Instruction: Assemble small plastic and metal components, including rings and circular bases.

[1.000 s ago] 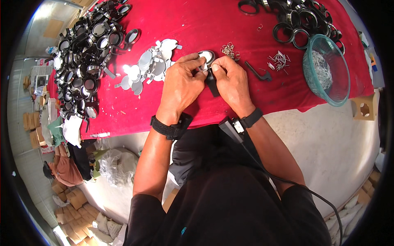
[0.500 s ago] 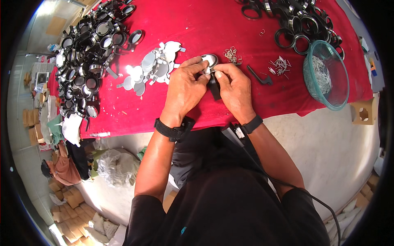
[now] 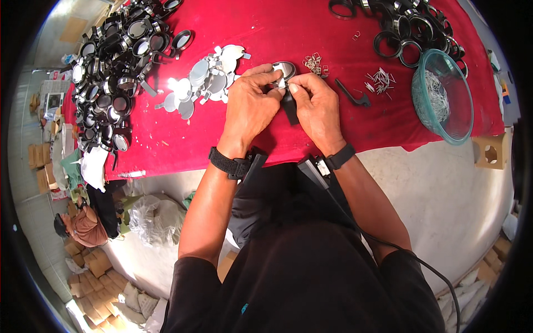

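My left hand (image 3: 252, 108) is closed on a round black ring with a silver disc (image 3: 285, 67) set in it. From the ring a short black handle (image 3: 289, 109) points down toward me. My right hand (image 3: 317, 110) pinches with thumb and forefinger at the ring's near edge; anything between those fingertips is too small to make out. Close by on the left lie loose silver discs with small tabs (image 3: 215, 83). Small brass-coloured clips (image 3: 314, 64) lie just beyond my right hand, and a separate black handle (image 3: 353, 94) rests to its right.
A red cloth (image 3: 183, 150) covers the table. Black rings with handles are heaped at the far left (image 3: 105, 83) and far right (image 3: 411, 33). Thin metal pins (image 3: 381, 81) lie near a green transparent bowl (image 3: 444, 119) holding more pins. A cable (image 3: 400, 251) runs past my right arm.
The view has shifted slightly. Both hands stay at the same ring, and my right fingertips have moved a little up against its edge.
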The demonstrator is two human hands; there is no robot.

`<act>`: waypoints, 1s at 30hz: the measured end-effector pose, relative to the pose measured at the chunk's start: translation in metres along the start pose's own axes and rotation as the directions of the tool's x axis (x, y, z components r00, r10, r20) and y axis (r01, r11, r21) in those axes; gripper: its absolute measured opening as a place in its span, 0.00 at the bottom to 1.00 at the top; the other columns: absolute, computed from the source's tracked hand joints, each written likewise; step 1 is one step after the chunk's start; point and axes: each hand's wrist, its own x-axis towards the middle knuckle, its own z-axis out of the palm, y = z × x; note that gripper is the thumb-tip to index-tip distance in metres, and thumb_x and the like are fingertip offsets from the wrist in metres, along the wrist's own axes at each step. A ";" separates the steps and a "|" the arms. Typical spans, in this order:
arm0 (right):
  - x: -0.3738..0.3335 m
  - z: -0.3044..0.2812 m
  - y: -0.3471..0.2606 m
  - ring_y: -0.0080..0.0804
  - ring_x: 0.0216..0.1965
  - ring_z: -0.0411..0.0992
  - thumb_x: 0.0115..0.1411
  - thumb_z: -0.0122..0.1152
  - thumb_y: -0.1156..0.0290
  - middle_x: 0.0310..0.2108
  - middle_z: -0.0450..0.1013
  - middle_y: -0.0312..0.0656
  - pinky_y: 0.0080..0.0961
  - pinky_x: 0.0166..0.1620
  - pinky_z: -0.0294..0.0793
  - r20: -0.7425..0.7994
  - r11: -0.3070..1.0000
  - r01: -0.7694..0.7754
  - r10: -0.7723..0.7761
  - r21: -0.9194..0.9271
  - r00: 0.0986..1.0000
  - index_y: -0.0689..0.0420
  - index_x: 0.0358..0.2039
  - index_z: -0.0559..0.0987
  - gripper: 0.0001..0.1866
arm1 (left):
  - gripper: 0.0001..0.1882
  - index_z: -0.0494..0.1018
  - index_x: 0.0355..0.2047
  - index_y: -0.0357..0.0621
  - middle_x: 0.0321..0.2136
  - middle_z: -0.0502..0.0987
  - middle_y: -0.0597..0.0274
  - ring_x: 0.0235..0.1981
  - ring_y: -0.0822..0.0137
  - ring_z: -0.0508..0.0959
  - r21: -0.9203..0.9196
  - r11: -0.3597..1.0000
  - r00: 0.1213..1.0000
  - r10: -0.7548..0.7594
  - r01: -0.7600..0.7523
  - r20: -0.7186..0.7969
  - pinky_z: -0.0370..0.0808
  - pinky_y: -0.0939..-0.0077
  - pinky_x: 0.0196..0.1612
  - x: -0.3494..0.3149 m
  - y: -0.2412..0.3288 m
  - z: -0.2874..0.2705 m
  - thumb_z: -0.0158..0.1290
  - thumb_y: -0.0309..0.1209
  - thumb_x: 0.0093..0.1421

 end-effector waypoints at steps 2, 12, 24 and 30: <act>-0.006 -0.002 -0.004 0.49 0.40 0.82 0.68 0.66 0.78 0.39 0.82 0.49 0.41 0.46 0.81 -0.006 0.997 0.076 -0.076 -0.023 0.997 0.63 0.44 0.85 0.06 | 0.20 0.87 0.54 0.34 0.61 0.84 0.46 0.42 0.63 0.88 -0.030 0.999 0.999 0.023 -0.024 -0.027 0.84 0.68 0.49 0.000 -0.006 0.000 0.65 0.22 0.60; -0.021 -0.003 -0.009 0.49 0.45 0.81 0.70 0.65 0.76 0.46 0.81 0.49 0.40 0.49 0.82 -0.009 0.942 0.283 -0.289 -0.180 0.957 0.62 0.53 0.87 0.13 | 0.22 0.86 0.58 0.38 0.64 0.82 0.46 0.56 0.62 0.85 -0.025 1.000 1.000 -0.018 0.018 -0.009 0.81 0.69 0.60 -0.001 -0.005 0.004 0.65 0.22 0.62; 0.036 -0.023 0.005 0.33 0.38 0.85 0.72 0.67 0.62 0.35 0.86 0.49 0.33 0.46 0.84 0.005 0.988 -0.137 0.137 -0.077 0.990 0.66 0.47 0.87 0.17 | 0.24 0.83 0.60 0.33 0.63 0.82 0.49 0.56 0.65 0.84 -0.161 0.986 0.997 -0.028 0.039 0.066 0.81 0.71 0.59 0.006 -0.011 0.001 0.69 0.21 0.63; 0.076 -0.022 -0.033 0.25 0.34 0.83 0.74 0.68 0.61 0.39 0.85 0.43 0.24 0.34 0.84 0.324 0.853 -0.334 0.473 -0.401 0.819 0.69 0.55 0.83 0.22 | 0.36 0.76 0.66 0.30 0.48 0.89 0.50 0.49 0.64 0.88 -0.222 0.975 0.992 -0.025 -0.002 -0.120 0.84 0.69 0.54 0.001 -0.017 0.005 0.72 0.26 0.57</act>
